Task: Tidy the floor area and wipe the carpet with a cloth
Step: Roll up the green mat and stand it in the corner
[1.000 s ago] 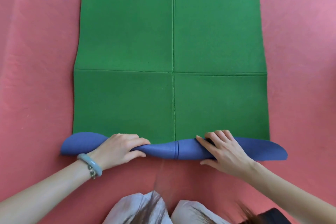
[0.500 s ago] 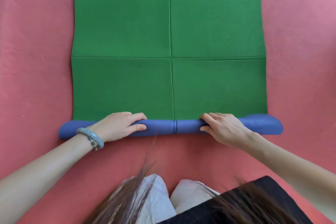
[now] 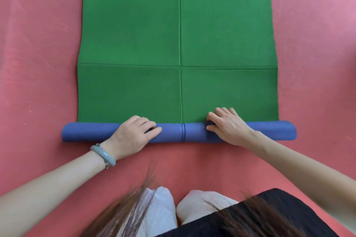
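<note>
Blue roll of the green mat lies crosswise on the red carpet, under both sets of fingers; left hand grips it, fingers curled close together; right hand grips it, fingers together, tips reaching the green face beyond; bracelet at left wrist.

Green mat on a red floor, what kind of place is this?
Probably an indoor room for floor exercise, though no walls show. Red carpet covers the floor, a green mat lies on it, its near end a blue roll, gripped by the left hand and right hand.
</note>
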Available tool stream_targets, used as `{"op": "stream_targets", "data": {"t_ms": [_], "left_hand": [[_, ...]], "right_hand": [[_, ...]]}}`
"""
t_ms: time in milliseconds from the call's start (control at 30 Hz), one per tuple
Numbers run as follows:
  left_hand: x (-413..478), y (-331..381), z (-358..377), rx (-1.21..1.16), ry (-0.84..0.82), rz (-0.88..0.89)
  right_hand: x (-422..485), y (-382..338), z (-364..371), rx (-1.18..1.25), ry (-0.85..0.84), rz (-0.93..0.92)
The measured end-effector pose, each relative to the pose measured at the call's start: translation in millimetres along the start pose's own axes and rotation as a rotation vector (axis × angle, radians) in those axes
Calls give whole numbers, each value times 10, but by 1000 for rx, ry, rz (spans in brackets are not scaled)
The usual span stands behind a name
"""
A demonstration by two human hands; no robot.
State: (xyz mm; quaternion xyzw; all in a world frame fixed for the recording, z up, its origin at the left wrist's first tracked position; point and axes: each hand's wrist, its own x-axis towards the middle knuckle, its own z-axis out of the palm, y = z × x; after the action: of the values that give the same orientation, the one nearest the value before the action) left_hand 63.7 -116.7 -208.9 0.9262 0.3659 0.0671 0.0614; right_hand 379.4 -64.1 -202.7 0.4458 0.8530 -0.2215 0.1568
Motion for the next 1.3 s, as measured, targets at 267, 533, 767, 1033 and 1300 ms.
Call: {"op": "stream_targets", "data": {"t_ms": [267,533,767,1033,1300], "left_hand": [[-20,94,114,135,-18,-49],[242,-179,-90,-212,-122,-242],[452,-327,-100,-263,-155,-419],[252,97,161,90,-99,-260],[486,-285,27,-236,-20,-225]], "right_hand": [[2,-48,-56,40,236,47],[-131,-45,59,-20,393,-44],[227,94,-201,135,252,-46],[515,237,-259,191,269,32],[245,-39,-43,25,629,-21]]}}
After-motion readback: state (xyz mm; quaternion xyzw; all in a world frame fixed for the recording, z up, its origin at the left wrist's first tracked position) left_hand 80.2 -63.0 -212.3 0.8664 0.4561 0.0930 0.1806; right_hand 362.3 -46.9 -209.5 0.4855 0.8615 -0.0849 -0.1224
